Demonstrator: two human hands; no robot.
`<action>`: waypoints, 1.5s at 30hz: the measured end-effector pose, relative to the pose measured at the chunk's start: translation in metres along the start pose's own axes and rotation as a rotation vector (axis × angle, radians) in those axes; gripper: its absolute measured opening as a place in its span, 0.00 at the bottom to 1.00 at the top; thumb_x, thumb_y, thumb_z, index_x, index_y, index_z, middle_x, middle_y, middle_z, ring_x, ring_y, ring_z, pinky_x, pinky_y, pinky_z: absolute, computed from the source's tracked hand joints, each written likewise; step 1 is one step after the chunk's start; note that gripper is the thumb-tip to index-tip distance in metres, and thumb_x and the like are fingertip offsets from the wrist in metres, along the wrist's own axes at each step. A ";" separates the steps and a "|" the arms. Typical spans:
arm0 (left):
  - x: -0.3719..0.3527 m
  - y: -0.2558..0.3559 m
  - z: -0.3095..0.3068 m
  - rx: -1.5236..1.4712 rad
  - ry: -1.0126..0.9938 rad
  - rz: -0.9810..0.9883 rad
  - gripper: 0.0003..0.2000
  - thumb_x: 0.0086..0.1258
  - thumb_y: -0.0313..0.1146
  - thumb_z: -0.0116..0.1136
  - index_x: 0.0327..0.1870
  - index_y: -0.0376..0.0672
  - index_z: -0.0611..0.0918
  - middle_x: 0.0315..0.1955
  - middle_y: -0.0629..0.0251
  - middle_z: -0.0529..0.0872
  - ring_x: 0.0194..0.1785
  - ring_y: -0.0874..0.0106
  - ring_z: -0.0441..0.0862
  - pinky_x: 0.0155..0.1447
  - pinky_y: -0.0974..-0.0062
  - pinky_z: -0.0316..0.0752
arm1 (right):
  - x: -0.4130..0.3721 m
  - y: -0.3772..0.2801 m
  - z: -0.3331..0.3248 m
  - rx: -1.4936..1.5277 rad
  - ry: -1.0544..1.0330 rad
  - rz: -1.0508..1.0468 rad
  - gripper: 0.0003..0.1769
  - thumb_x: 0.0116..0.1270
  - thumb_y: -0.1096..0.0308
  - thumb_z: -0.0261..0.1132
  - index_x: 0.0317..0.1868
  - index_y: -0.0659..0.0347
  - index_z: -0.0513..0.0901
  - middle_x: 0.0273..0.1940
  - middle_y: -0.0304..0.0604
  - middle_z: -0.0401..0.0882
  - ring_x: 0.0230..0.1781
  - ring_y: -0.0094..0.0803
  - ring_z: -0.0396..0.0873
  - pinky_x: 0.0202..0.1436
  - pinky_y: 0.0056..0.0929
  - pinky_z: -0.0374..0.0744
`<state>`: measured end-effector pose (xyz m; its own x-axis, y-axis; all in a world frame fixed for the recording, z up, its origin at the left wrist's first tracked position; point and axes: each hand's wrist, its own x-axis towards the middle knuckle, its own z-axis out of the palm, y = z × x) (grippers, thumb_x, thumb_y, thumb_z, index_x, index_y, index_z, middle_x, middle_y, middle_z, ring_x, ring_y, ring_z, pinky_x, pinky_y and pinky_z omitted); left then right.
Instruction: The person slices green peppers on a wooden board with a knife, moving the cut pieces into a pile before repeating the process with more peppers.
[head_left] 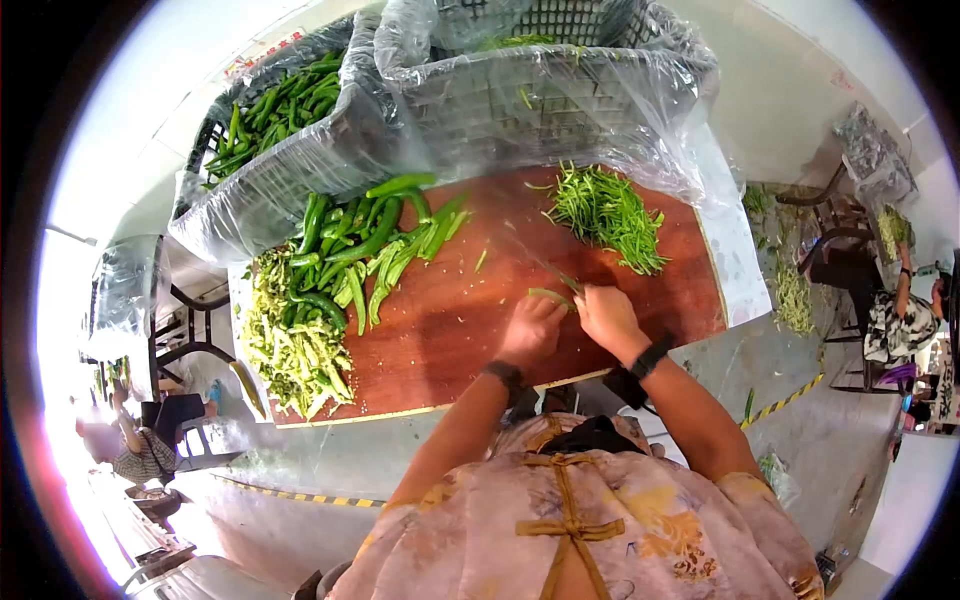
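Observation:
Over the front of the red-brown board (450, 340), my left hand (533, 328) is closed around a piece of green pepper (550, 296). Close beside it, my right hand (608, 318) is closed on a knife (545, 262), whose thin, blurred blade points away from me. Thin green strips (605, 215) are heaped at the board's back right. On the left lie whole green peppers (375, 235), with split pepper pieces (385, 285) next to them. Pale pepper cores and seeds (290, 345) form a pile at the left edge.
Behind the board stands a plastic-lined crate (540, 100) with some green strips inside. Another lined crate (340, 150) at back left holds green peppers (285, 105). One person (905, 310) is at the far right, another (150, 450) at the far left. Yellow-black tape (785, 400) marks the floor.

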<state>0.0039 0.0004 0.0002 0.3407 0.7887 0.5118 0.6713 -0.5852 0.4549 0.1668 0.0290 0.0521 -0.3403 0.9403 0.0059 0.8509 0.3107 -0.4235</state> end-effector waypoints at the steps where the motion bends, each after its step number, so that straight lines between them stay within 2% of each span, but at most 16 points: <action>1: -0.001 0.000 0.001 0.000 0.004 0.002 0.12 0.52 0.26 0.53 0.39 0.42 0.80 0.41 0.61 0.78 0.48 0.60 0.74 0.51 0.62 0.70 | -0.011 -0.007 -0.012 -0.033 -0.022 0.016 0.11 0.62 0.64 0.59 0.30 0.66 0.78 0.24 0.57 0.78 0.27 0.54 0.78 0.33 0.50 0.76; 6: -0.006 0.003 0.001 0.025 -0.028 0.006 0.11 0.50 0.26 0.54 0.36 0.42 0.81 0.43 0.61 0.77 0.50 0.59 0.73 0.52 0.62 0.70 | -0.058 0.003 -0.021 -0.057 -0.122 0.024 0.11 0.62 0.64 0.59 0.31 0.65 0.78 0.24 0.57 0.78 0.26 0.54 0.78 0.31 0.49 0.76; 14: -0.004 -0.002 0.000 0.010 -0.020 0.028 0.12 0.48 0.26 0.55 0.36 0.41 0.81 0.42 0.61 0.77 0.51 0.59 0.73 0.53 0.62 0.70 | -0.048 -0.001 -0.013 -0.093 -0.191 0.068 0.10 0.62 0.64 0.59 0.32 0.64 0.78 0.24 0.57 0.78 0.27 0.54 0.79 0.32 0.50 0.77; 18: 0.001 0.003 -0.004 -0.040 -0.043 -0.020 0.13 0.48 0.25 0.54 0.37 0.41 0.80 0.41 0.61 0.77 0.50 0.60 0.73 0.53 0.63 0.70 | -0.014 -0.005 0.013 -0.110 -0.134 0.041 0.11 0.62 0.63 0.59 0.31 0.64 0.78 0.25 0.57 0.79 0.28 0.55 0.79 0.33 0.50 0.77; 22: -0.003 0.001 -0.004 -0.066 -0.005 -0.005 0.15 0.49 0.26 0.54 0.40 0.41 0.81 0.41 0.60 0.78 0.50 0.60 0.74 0.55 0.61 0.69 | 0.016 -0.007 0.004 -0.103 -0.039 0.032 0.13 0.63 0.61 0.59 0.30 0.64 0.79 0.25 0.57 0.79 0.28 0.55 0.79 0.33 0.50 0.77; 29: -0.006 0.005 -0.009 0.025 -0.060 -0.068 0.16 0.49 0.27 0.55 0.42 0.43 0.82 0.44 0.63 0.80 0.53 0.61 0.73 0.58 0.57 0.68 | -0.048 -0.007 -0.018 -0.122 -0.083 0.064 0.11 0.63 0.62 0.59 0.31 0.62 0.80 0.23 0.56 0.78 0.26 0.54 0.79 0.32 0.50 0.77; 32: -0.005 0.005 -0.010 0.019 -0.061 -0.055 0.15 0.49 0.27 0.54 0.41 0.43 0.82 0.45 0.64 0.80 0.54 0.61 0.73 0.58 0.58 0.68 | -0.056 -0.006 -0.022 -0.142 -0.147 0.118 0.11 0.62 0.63 0.59 0.32 0.63 0.80 0.23 0.55 0.78 0.26 0.54 0.79 0.31 0.49 0.77; 34: -0.006 0.003 -0.006 0.004 -0.063 -0.058 0.15 0.50 0.27 0.54 0.40 0.43 0.82 0.45 0.64 0.80 0.54 0.60 0.73 0.57 0.59 0.69 | -0.059 -0.003 -0.020 -0.149 -0.160 0.073 0.11 0.62 0.63 0.59 0.32 0.63 0.79 0.24 0.55 0.79 0.26 0.54 0.79 0.32 0.49 0.77; 41: -0.004 0.005 -0.010 -0.031 -0.039 -0.073 0.15 0.49 0.25 0.54 0.40 0.42 0.82 0.44 0.64 0.80 0.53 0.60 0.73 0.55 0.61 0.71 | -0.039 -0.002 0.005 -0.138 -0.201 0.069 0.10 0.61 0.65 0.59 0.32 0.64 0.79 0.25 0.56 0.79 0.27 0.54 0.79 0.33 0.48 0.78; 45: -0.005 0.000 -0.006 -0.060 -0.038 -0.056 0.15 0.48 0.24 0.54 0.40 0.42 0.81 0.43 0.64 0.79 0.50 0.60 0.74 0.54 0.62 0.71 | 0.002 -0.012 0.015 -0.142 -0.069 0.005 0.10 0.61 0.65 0.59 0.30 0.64 0.79 0.25 0.56 0.79 0.27 0.53 0.79 0.32 0.48 0.78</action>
<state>-0.0011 -0.0047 0.0019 0.3293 0.8261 0.4573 0.6494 -0.5497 0.5254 0.1500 0.0250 0.0432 -0.3582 0.9317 -0.0606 0.8992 0.3268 -0.2908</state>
